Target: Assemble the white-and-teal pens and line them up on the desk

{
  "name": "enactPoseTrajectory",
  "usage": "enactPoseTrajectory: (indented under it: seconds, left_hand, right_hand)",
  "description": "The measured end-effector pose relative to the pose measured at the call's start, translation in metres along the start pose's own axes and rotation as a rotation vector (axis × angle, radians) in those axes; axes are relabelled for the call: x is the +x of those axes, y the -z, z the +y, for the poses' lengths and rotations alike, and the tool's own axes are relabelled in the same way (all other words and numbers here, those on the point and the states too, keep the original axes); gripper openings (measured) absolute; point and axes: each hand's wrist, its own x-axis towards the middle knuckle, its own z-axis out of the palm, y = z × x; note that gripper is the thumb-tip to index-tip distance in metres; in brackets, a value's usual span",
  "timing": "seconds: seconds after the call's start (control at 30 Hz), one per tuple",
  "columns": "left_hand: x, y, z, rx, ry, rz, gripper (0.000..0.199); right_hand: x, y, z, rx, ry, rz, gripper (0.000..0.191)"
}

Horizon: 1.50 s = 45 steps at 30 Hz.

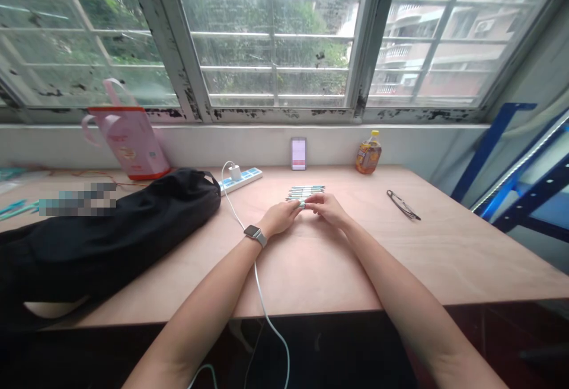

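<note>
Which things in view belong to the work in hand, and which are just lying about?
In use, it seems:
row of pens
small teal item between left hand and right hand

Lying about:
phone
drink bottle
eyeglasses
power strip
black bag
pink bag

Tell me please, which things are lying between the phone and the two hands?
A row of thin pen-like sticks lies on the table between the phone and the left hand and right hand; the head view shows this.
</note>
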Motion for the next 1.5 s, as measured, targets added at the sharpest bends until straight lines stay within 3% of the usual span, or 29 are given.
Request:
enactPoseTrajectory:
  seconds: [0.3, 0.53, 0.67, 0.87, 1.0, 1.17, 1.3, 1.5]
  left_hand:
    - [-0.0014, 0.0028, 0.0021, 0.063, -0.036, -0.028, 0.034]
    - [-0.0006, 0.0007, 0.0019, 0.077, -0.057, -0.030, 0.031]
    - [-0.0001, 0.0001, 0.0005, 0.070, -0.054, -0.022, 0.035]
    - [-0.0012, 0.0031, 0.0038, 0.036, -0.093, -0.028, 0.034]
    - [-0.0016, 0.0039, 0.0065, 0.018, -0.081, -0.038, 0.033]
    - [-0.0011, 0.0049, 0.0075, 0.028, -0.070, -0.053, 0.032]
    - [-0.0012, 0.0055, 0.0067, 0.033, -0.048, -0.038, 0.031]
    - [-0.0013, 0.0060, 0.0072, 0.051, -0.056, -0.040, 0.032]
  right_hand:
    - [0.0002, 0.0018, 0.0001, -0.159, -0.001, -0.053, 0.029]
    - [0.0006, -0.0003, 0.0017, -0.414, 0.089, -0.057, 0.046]
    - [0.0013, 0.0008, 0.0037, -0.403, 0.069, -0.088, 0.034]
    - [0.0002, 0.0040, 0.0015, -0.377, 0.075, -0.143, 0.044]
    - [0.0000, 0.0034, 0.0016, -0.332, 0.060, -0.139, 0.033]
    - [0.0009, 0.0034, 0.0037, -0.406, 0.073, -0.126, 0.048]
    - [0.0003, 0.0040, 0.0027, -0.395, 0.073, -0.093, 0.037]
    - [0.0009, 0.0041, 0.0029, -0.411, 0.079, -0.096, 0.038]
